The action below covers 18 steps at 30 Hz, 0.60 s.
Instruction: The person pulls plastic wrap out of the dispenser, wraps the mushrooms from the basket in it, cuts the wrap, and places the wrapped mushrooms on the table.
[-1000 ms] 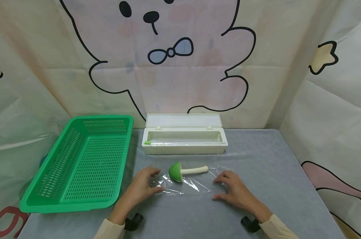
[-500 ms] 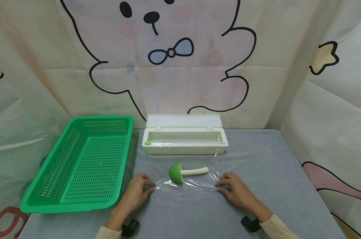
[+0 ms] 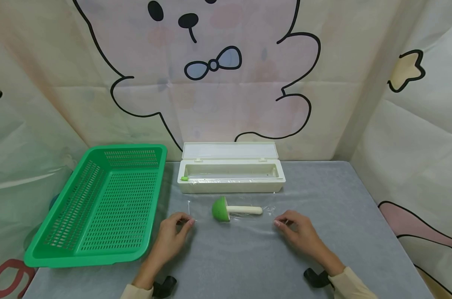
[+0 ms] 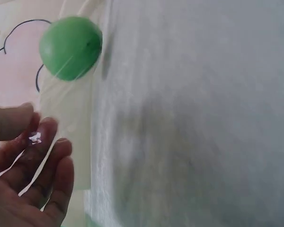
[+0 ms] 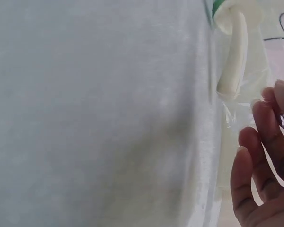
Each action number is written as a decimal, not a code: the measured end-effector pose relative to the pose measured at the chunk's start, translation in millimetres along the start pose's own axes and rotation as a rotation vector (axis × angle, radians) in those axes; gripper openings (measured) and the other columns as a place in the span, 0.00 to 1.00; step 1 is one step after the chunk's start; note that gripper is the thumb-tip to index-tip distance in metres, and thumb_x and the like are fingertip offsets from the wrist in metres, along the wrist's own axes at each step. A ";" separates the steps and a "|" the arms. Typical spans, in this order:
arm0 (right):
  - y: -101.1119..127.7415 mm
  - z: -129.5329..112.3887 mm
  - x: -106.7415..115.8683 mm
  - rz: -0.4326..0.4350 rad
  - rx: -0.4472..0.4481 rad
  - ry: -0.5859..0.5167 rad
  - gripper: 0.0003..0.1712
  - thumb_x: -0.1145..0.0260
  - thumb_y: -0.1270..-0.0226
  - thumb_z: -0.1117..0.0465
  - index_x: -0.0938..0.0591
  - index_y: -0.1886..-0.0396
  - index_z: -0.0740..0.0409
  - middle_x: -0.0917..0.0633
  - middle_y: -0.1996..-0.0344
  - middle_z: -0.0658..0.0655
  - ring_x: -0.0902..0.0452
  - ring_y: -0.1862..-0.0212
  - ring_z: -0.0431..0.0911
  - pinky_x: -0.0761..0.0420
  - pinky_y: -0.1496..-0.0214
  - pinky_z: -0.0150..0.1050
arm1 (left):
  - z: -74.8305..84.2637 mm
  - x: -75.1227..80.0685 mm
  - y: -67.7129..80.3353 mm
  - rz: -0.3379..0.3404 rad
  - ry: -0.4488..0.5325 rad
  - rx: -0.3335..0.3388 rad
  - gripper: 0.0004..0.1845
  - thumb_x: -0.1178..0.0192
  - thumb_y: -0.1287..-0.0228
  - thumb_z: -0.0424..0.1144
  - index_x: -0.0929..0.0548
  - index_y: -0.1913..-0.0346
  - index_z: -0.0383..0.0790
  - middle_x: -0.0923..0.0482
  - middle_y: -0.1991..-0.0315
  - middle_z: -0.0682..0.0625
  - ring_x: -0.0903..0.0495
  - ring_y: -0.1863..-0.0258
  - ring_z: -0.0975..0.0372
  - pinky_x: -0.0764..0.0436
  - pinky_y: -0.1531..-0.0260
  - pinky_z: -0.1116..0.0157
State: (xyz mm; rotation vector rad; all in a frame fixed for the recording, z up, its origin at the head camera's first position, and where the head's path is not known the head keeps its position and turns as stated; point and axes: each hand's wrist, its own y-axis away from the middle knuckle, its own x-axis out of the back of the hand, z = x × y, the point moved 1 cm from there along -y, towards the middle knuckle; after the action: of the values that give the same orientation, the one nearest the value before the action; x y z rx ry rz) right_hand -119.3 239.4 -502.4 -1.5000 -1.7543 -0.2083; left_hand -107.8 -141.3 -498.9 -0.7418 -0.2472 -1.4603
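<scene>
A toy mushroom (image 3: 221, 209) with a green cap and long white stem lies on its side on a sheet of clear cling film (image 3: 269, 210), cap to the left. My left hand (image 3: 170, 236) pinches the near left corner of the film between thumb and fingertips. On the other side, my right hand (image 3: 302, 233) pinches the near right corner. In the left wrist view, the green cap (image 4: 71, 48) is beyond the fingers, and a shiny bit of film (image 4: 35, 137) shows at them. The right wrist view shows the pale stem (image 5: 234, 61) beyond the fingertips.
Behind the mushroom stands a white cling film dispenser (image 3: 231, 187), lid raised, with a small green slider (image 3: 184, 178) at its left. A large green plastic basket (image 3: 159, 199) sits at the left of the grey-covered table (image 3: 240, 270). Printed curtains (image 3: 341, 104) enclose the back and sides.
Both hands have closed their fingertips on the near film corners and moved slightly away from the body, lifting that edge. The mushroom has shifted a little toward the dispenser.
</scene>
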 end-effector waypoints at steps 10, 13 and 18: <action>-21.6 2.5 4.4 0.133 -0.121 -0.053 0.02 0.27 0.34 0.67 0.11 0.63 0.57 0.12 0.67 0.50 0.20 0.65 0.38 0.21 0.61 0.28 | 7.9 -1.6 -21.3 0.112 0.137 0.147 0.04 0.30 0.34 0.36 0.12 0.63 0.38 0.14 0.67 0.51 0.17 0.64 0.58 0.17 0.60 0.57; -29.9 4.1 3.3 0.172 -0.166 -0.058 0.02 0.27 0.34 0.66 0.11 0.63 0.58 0.12 0.67 0.50 0.20 0.64 0.38 0.21 0.60 0.28 | 8.9 -3.3 -30.5 0.144 0.165 0.173 0.06 0.30 0.34 0.36 0.12 0.62 0.35 0.13 0.66 0.47 0.16 0.62 0.54 0.17 0.57 0.53; -42.9 6.9 -0.3 0.212 -0.263 -0.092 0.05 0.26 0.33 0.62 0.10 0.62 0.60 0.15 0.64 0.54 0.21 0.58 0.40 0.20 0.56 0.27 | 5.7 -9.8 -45.7 0.202 0.213 0.214 0.09 0.29 0.35 0.37 0.11 0.62 0.32 0.14 0.61 0.41 0.17 0.56 0.48 0.19 0.49 0.48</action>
State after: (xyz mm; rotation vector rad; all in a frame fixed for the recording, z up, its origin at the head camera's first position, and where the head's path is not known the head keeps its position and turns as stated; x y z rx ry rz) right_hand -160.6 231.1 -491.8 -1.8992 -1.6722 -0.2737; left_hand -150.9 -127.3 -486.3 -0.4213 -0.1570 -1.2852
